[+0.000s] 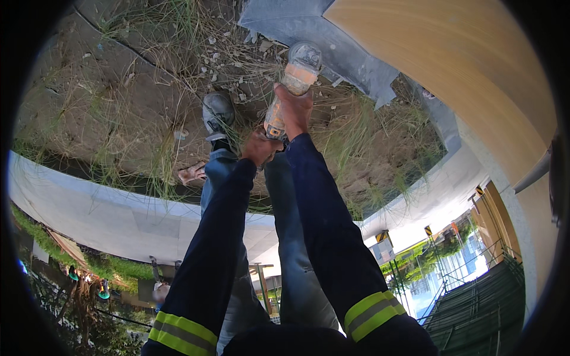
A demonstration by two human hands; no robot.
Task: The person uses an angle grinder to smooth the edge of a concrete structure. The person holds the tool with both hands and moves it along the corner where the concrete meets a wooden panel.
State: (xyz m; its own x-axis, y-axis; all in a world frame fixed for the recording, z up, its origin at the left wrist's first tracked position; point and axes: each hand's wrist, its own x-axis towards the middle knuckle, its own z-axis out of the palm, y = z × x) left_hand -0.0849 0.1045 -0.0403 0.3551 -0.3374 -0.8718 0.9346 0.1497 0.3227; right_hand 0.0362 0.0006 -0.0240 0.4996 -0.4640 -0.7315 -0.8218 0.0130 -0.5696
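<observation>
A dusty orange angle grinder (274, 121) slants across the upper middle of the view, its rounded grey head (306, 56) at the far end. My right hand (294, 110) is closed round its body near that head. Closer to me, my left hand (261, 148) is closed on the rear end. Beyond the tool's head lies a grey, dusty slab edge (350, 65) at the foot of a curved, tan panel (451, 65). The hands partly hide the tool's middle, and whether its disc touches the slab I cannot tell.
My dusty left shoe (218, 113) stands on soil with dry grass and rubble (225, 65). A dark cable (136, 53) runs over the ground at left. A crumpled pale object (193, 172) lies beside my leg. Behind are a pale curved kerb (119, 202) and green scaffolding (487, 308).
</observation>
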